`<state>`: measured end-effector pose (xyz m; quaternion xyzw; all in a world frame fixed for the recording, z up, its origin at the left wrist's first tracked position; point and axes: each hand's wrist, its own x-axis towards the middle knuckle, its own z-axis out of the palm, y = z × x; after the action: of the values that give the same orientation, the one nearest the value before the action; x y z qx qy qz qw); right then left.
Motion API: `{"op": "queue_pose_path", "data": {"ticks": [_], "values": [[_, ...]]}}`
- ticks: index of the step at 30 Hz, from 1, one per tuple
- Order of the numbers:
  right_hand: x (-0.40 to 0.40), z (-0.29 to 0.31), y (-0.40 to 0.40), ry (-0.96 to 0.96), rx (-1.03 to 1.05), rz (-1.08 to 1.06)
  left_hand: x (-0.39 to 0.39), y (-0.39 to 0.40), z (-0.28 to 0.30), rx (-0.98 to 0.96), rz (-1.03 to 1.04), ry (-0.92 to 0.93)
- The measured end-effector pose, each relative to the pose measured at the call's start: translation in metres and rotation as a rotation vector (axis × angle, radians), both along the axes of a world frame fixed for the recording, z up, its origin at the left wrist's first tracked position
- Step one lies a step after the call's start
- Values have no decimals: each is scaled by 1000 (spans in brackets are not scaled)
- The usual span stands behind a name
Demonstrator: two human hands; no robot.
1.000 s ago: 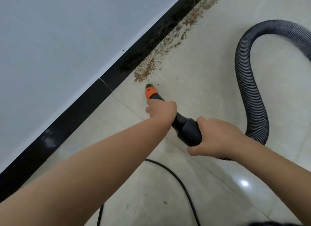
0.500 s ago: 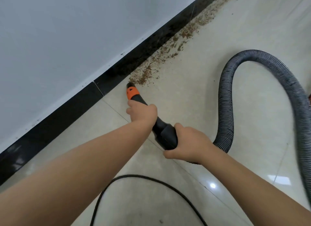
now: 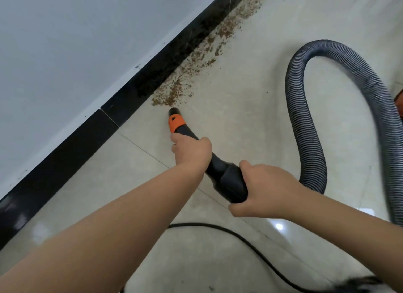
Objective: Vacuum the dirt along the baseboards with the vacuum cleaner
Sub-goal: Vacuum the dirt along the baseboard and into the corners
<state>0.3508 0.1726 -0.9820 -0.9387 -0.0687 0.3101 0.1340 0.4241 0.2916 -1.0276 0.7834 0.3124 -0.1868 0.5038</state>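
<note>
A black vacuum nozzle [image 3: 226, 179] with an orange collar [image 3: 175, 123] points at the floor, its tip just short of the near end of a brown dirt trail [image 3: 174, 94]. The dirt runs along the black baseboard [image 3: 122, 105] toward the top of the view. My left hand [image 3: 192, 150] grips the narrow front of the nozzle behind the orange collar. My right hand [image 3: 261, 188] grips the thick rear part where the ribbed hose [image 3: 305, 127] joins.
The hose loops up and right across the pale tiled floor [image 3: 239, 59]. A black power cord [image 3: 246, 240] curves over the tiles below my arms. An orange part of the vacuum [image 3: 399, 103] shows at the right edge. A white wall [image 3: 65, 42] rises above the baseboard.
The nozzle tip, close to the baseboard half a second ago, now sits farther out on the tile at the dirt's near end. Both hands keep their grip. The hose loop has shifted.
</note>
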Motion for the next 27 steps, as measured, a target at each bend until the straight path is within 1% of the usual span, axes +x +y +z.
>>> {"op": "queue_pose_path", "data": {"ticks": [5,12,18,23,27], "values": [[9,10,-13,21,-9,-2,12,-13,4,-40,-10,19],[32,-5,5,6,104,43,31,8,8,98,54,40],[30,-9,6,-14,166,89,25,15,10,136,81,65],[19,-5,-19,-3,113,122,10,-7,12,77,49,96],[12,-1,-42,6,70,101,7,-31,15,40,17,96]]}}
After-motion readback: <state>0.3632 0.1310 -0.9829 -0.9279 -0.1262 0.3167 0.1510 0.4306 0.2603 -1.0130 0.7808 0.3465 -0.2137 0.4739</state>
